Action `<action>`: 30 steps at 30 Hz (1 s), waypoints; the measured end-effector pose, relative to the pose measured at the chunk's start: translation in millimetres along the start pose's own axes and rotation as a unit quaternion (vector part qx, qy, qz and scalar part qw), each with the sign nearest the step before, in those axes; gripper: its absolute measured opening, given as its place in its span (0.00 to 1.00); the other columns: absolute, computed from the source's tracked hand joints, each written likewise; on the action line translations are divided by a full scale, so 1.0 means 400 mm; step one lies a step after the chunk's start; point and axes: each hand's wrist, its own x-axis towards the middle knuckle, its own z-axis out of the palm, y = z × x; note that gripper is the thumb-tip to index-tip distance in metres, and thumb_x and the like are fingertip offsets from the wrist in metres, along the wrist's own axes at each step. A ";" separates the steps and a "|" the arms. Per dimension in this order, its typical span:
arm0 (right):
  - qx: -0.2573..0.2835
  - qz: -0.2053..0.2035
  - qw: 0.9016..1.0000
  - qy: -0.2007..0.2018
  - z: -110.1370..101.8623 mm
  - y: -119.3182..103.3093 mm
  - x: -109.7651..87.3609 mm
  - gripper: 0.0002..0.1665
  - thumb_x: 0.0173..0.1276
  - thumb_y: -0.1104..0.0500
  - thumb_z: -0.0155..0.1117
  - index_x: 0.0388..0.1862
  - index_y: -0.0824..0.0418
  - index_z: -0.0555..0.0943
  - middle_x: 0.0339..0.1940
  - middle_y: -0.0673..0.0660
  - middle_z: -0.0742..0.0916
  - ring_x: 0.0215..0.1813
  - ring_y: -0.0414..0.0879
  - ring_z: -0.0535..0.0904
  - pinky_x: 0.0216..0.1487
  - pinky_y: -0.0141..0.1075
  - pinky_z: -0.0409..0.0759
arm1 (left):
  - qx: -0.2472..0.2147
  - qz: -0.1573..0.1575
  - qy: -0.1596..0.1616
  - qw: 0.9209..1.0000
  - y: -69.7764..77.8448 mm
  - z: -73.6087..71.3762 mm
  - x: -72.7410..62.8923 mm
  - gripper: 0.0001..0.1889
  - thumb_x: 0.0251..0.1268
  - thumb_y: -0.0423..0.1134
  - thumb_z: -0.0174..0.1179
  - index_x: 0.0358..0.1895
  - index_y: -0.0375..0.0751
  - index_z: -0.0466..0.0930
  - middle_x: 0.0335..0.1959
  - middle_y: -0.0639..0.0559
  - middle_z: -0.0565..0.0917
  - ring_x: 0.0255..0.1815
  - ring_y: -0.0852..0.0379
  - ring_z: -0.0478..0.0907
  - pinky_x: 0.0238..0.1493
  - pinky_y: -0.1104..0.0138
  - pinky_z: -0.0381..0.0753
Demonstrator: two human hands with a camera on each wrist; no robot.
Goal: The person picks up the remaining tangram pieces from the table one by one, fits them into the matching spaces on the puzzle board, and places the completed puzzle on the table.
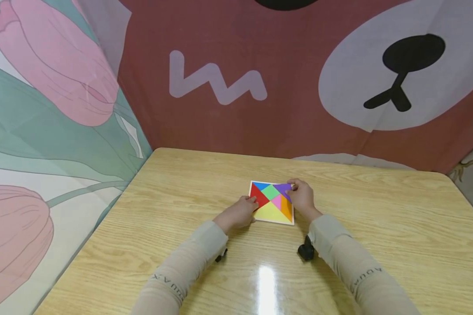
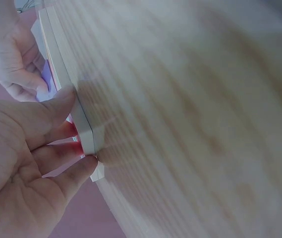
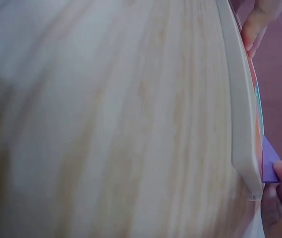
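Note:
A tangram tray (image 1: 273,222) with a white rim lies on the table, filled with flat coloured pieces. My right hand (image 1: 301,197) pinches the purple triangle (image 1: 282,188) between thumb and fingers at the tray's far right corner. Seen from the right wrist, that purple triangle (image 3: 269,161) sticks up above the rim. My left hand (image 1: 239,211) holds the tray's left side, some fingertips over the red triangle (image 1: 258,195). Beside them are the blue triangle (image 1: 261,186), green square (image 1: 270,192), pink piece (image 1: 277,201), orange piece (image 1: 286,210) and yellow triangle (image 1: 273,212).
The wooden table (image 1: 161,197) reaches around the tray on all sides. Behind it hangs a brown cloth (image 1: 291,118) with a bear print, and a tulip-print cloth (image 1: 63,153) is at the left. Black wrist devices (image 1: 306,249) hang beneath the sleeves.

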 end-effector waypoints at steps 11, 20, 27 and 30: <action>-0.069 0.038 0.996 -0.038 -0.011 -0.019 -0.009 0.19 0.57 0.66 0.57 0.49 0.72 0.73 0.41 0.67 0.78 0.42 0.55 0.72 0.44 0.43 0.72 | -0.003 -0.003 0.002 1.000 0.001 0.002 0.001 0.24 0.57 0.41 0.54 0.57 0.36 0.66 0.60 0.43 0.63 0.61 0.47 0.57 0.61 0.65 0.54; -0.085 0.040 0.994 -0.058 -0.005 -0.014 -0.005 0.18 0.58 0.64 0.56 0.48 0.71 0.74 0.39 0.65 0.79 0.41 0.53 0.71 0.44 0.43 0.71 | -0.009 -0.010 -0.001 1.000 0.001 0.000 -0.003 0.25 0.57 0.41 0.54 0.58 0.36 0.66 0.61 0.43 0.62 0.61 0.47 0.56 0.61 0.65 0.54; -0.100 0.040 0.992 -0.059 -0.007 -0.008 -0.001 0.16 0.58 0.65 0.57 0.45 0.71 0.76 0.43 0.67 0.78 0.46 0.55 0.71 0.50 0.45 0.69 | -0.016 -0.013 -0.003 1.000 0.003 0.002 -0.002 0.25 0.58 0.41 0.54 0.58 0.37 0.65 0.61 0.44 0.62 0.61 0.47 0.56 0.61 0.65 0.54; -0.103 0.038 0.992 -0.061 -0.008 -0.005 0.002 0.16 0.58 0.64 0.58 0.44 0.70 0.76 0.43 0.67 0.78 0.46 0.56 0.71 0.50 0.45 0.68 | -0.014 -0.012 -0.003 1.000 0.002 0.001 -0.002 0.25 0.58 0.41 0.54 0.58 0.37 0.65 0.61 0.44 0.62 0.61 0.47 0.56 0.61 0.65 0.54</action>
